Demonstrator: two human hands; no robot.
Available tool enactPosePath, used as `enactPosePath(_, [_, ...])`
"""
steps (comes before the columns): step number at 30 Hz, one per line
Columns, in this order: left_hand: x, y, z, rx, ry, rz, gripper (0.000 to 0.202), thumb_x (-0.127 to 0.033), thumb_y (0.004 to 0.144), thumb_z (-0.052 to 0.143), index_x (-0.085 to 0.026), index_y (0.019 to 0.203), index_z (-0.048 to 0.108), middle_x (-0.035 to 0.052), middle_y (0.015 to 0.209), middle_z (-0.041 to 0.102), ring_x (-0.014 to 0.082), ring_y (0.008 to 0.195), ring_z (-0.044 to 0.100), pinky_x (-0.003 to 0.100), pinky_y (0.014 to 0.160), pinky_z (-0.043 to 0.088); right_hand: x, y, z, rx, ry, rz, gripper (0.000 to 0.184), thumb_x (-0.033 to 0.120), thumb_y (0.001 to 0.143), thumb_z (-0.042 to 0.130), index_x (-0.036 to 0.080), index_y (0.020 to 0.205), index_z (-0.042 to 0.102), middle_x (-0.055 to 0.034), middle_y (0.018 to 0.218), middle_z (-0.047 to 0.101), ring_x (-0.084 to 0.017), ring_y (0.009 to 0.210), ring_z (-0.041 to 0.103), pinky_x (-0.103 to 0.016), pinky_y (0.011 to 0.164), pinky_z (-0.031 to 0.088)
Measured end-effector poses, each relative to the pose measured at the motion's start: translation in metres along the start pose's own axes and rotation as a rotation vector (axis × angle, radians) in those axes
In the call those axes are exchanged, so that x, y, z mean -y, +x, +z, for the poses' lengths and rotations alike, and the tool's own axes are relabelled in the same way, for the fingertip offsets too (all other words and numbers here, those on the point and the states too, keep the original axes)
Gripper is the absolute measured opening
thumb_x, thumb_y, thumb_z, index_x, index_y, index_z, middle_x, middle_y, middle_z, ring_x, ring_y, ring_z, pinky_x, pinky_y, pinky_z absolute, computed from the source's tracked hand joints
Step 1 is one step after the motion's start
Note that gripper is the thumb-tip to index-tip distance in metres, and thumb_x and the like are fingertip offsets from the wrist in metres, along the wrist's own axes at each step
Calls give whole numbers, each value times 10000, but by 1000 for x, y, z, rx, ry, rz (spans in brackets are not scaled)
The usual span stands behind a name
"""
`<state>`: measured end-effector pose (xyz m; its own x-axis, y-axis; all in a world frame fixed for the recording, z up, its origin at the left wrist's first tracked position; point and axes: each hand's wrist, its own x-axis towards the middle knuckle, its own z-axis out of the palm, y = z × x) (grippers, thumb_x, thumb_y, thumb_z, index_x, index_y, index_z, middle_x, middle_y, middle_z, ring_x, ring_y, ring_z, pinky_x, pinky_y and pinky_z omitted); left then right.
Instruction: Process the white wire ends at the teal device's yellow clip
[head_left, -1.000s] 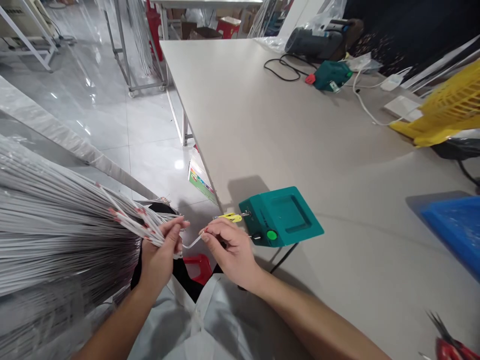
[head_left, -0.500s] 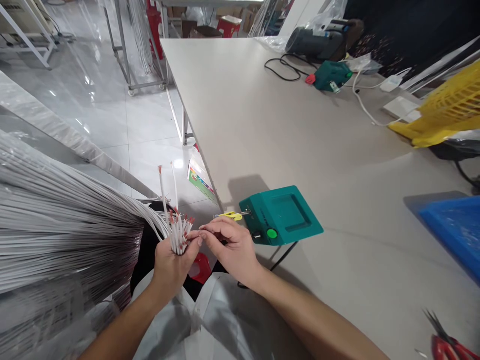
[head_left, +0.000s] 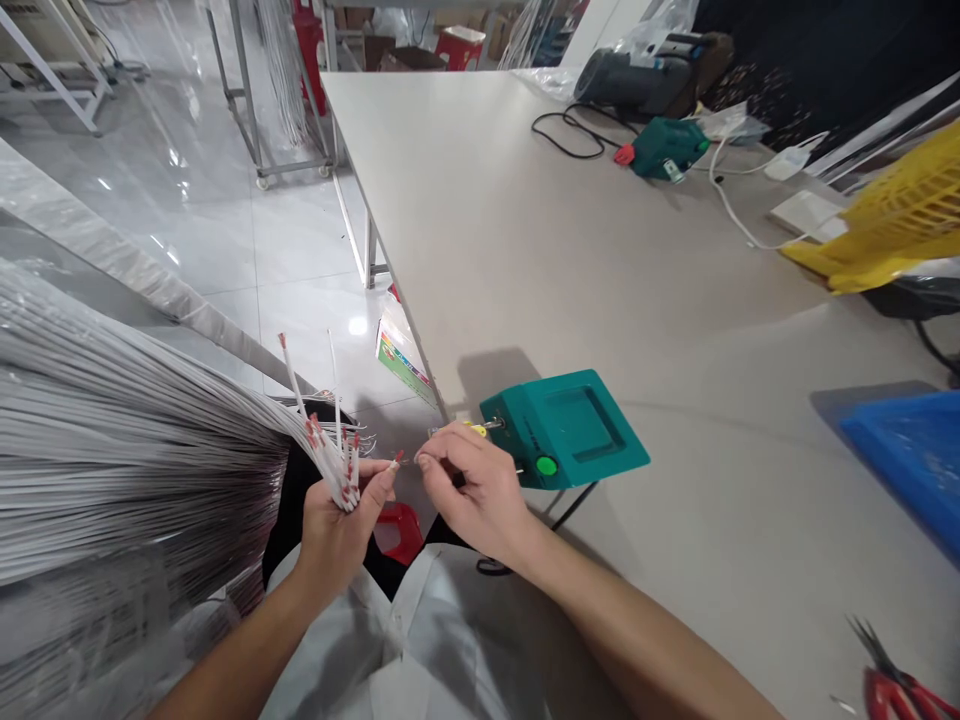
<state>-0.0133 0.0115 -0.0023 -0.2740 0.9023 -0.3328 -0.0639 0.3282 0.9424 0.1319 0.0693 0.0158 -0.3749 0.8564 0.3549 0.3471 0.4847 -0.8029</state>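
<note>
My left hand (head_left: 341, 520) is closed around a bunch of white wires (head_left: 343, 470) with reddish tips. One wire end stands out between its thumb and forefinger, pointing right. Just across from that end, my right hand (head_left: 476, 490) has thumb and forefinger pinched together; a thin strand seems to run from the fingertips toward the wire end, too fine to make out. Beyond the right hand, a green device (head_left: 570, 425) with a round green button sits at the table's edge, its yellow clip partly hidden by the fingers.
Long white wires (head_left: 135, 430) hang in a thick mass at the left. On the grey table (head_left: 525, 230) are red-handled pliers (head_left: 885, 680), a blue tray (head_left: 907, 450), a yellow basket (head_left: 892, 220) and a second green device (head_left: 664, 148). Below stands a red stool (head_left: 401, 535).
My hands have drawn slightly apart; the right moved a little to the right. The bunch in my left hand tilts more leftward, and a single wire end now shows between the left fingertips.
</note>
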Motion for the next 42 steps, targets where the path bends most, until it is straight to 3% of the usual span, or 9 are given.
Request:
enactPosePath(5, [-9, 1, -5, 130, 106, 82, 126, -270, 728, 627, -171, 744, 704, -2, 577, 590, 118, 546, 505, 225, 536, 417, 1, 6, -16, 162, 27, -85, 196, 151, 798, 538, 210, 965, 623, -85, 983, 578, -139, 749, 571, -262, 611, 481])
enactPosePath(11, [-13, 3, -12, 320, 160, 163, 138, -214, 752, 593, -173, 654, 681, 8, 603, 589, 130, 588, 501, 238, 567, 407, -1, 10, -21, 462, 123, -126, 143, 152, 824, 530, 206, 844, 661, -49, 857, 626, -132, 768, 594, -258, 683, 489])
enactPosePath(14, [-8, 6, -14, 356, 58, 128, 117, -227, 737, 624, -173, 645, 672, 4, 583, 567, 120, 562, 472, 233, 530, 376, 1, 11, -17, 410, 272, -59, 105, 151, 800, 567, 196, 800, 662, -46, 835, 634, -128, 764, 604, -257, 695, 500])
enactPosePath(19, [2, 8, -12, 322, -215, -53, 173, -316, 717, 659, -163, 635, 647, -37, 489, 470, 70, 437, 347, 209, 422, 270, 5, 5, 1, 210, 607, 235, 59, 200, 755, 634, 194, 715, 678, -31, 802, 613, -114, 693, 594, -221, 579, 511])
enactPosePath(25, [3, 4, 2, 260, -433, -78, 153, -318, 703, 682, -170, 675, 656, -59, 449, 454, 53, 430, 355, 190, 445, 284, 3, -4, 16, 129, 852, 468, 53, 239, 736, 659, 202, 722, 695, -9, 811, 577, -43, 505, 516, -172, 426, 457])
enactPosePath(28, [3, 3, 8, 227, -512, -93, 153, -315, 686, 696, -168, 671, 658, -55, 485, 490, 34, 410, 345, 178, 420, 258, 2, -5, 18, 56, 707, 394, 75, 220, 767, 626, 198, 737, 690, -20, 802, 596, -66, 548, 542, -200, 480, 482])
enactPosePath(32, [6, 4, 7, 192, -452, -99, 154, -304, 703, 683, -153, 689, 651, -31, 566, 558, 26, 414, 353, 176, 411, 253, 0, -6, 16, -9, 367, 146, 121, 165, 815, 562, 178, 745, 660, -40, 745, 632, -119, 712, 593, -237, 631, 498])
enactPosePath(37, [12, 3, 1, 158, -170, -77, 163, -293, 746, 640, -133, 725, 652, -21, 546, 567, 35, 406, 380, 175, 393, 277, -8, -8, 9, 98, -63, -137, 160, 140, 852, 468, 141, 772, 606, -61, 733, 641, -133, 691, 585, -239, 625, 478])
enactPosePath(42, [9, -1, 5, 98, -98, -68, 163, -292, 763, 602, -144, 701, 626, -22, 565, 583, 40, 401, 389, 171, 374, 291, -11, -6, 5, 159, -370, -348, 140, 140, 808, 466, 141, 734, 585, -64, 714, 626, -156, 668, 575, -256, 583, 452])
